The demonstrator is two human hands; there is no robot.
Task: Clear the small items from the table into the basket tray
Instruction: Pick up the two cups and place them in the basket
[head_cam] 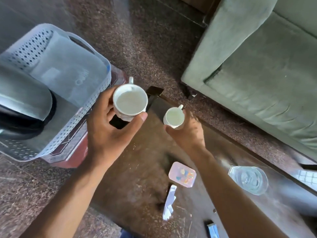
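Both hands are wrapped round white cups, left hand (109,127) on the big cup (130,102) just beside the basket (80,117), right hand (187,133) on the small cup (174,117) farther from it: looks like light, glazed, slippery, chippable ceramic, so I'd grip the body.

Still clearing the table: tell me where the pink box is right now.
In the head view the pink box lies on the table, low and centre, between the two forearms, left of the glass dish.

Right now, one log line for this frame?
left hand: holds white cup lifted beside basket tray | right hand: grips smaller white cup | still on table: pink box, glass
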